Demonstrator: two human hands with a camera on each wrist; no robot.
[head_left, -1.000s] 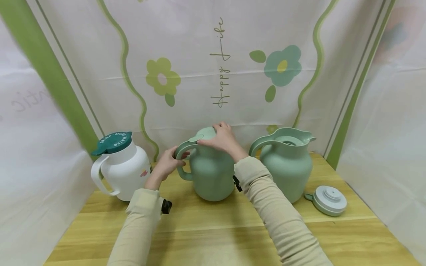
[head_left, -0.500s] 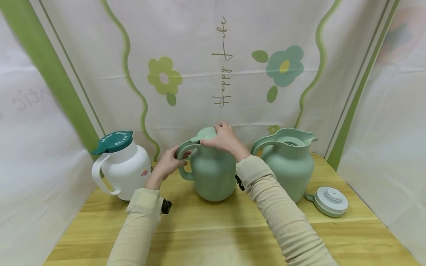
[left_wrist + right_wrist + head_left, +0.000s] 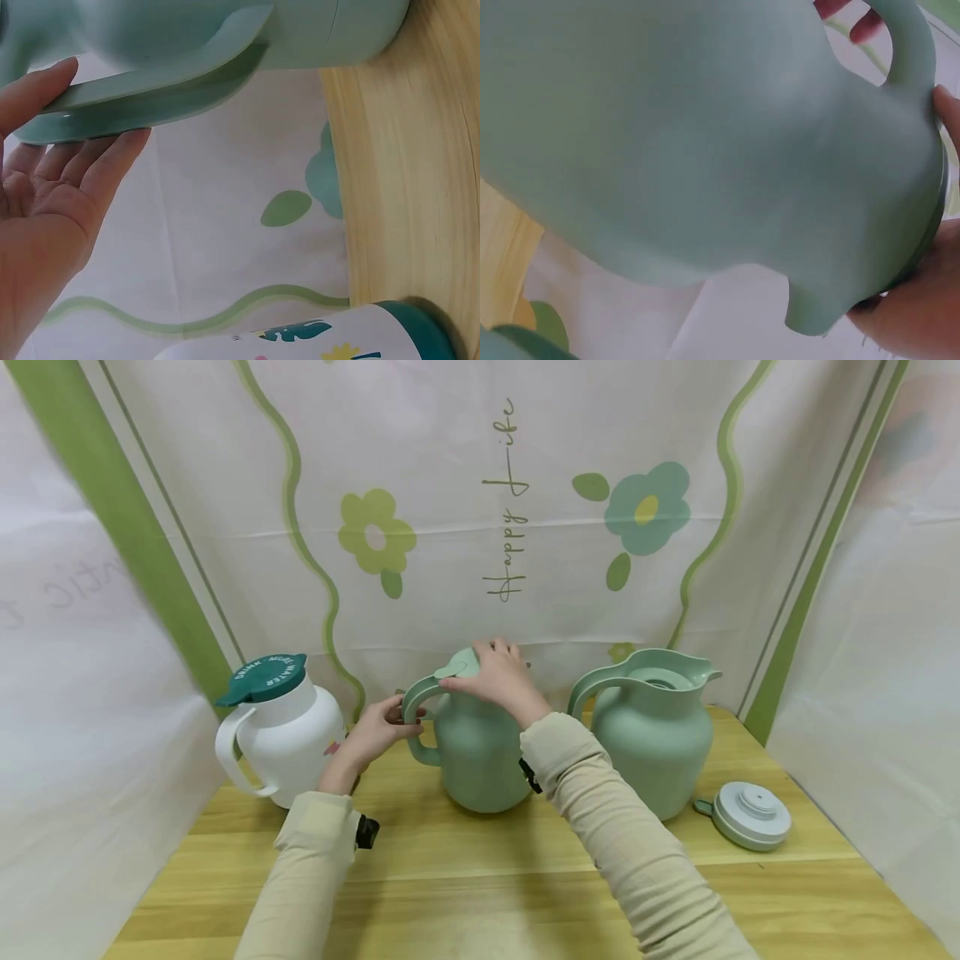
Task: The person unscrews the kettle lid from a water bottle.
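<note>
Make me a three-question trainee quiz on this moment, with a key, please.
1. Choose one. Which hand lies over the pale green lid of the middle jug? A) left; B) right; C) both.
2. True or false, of the white jug: its lid is off.
3. Fill the gap. In the head view, the loose lid rests on the table beside the ____ jug.

Key:
1. B, the right hand.
2. False; a dark green lid sits on it.
3. right-hand.
</note>
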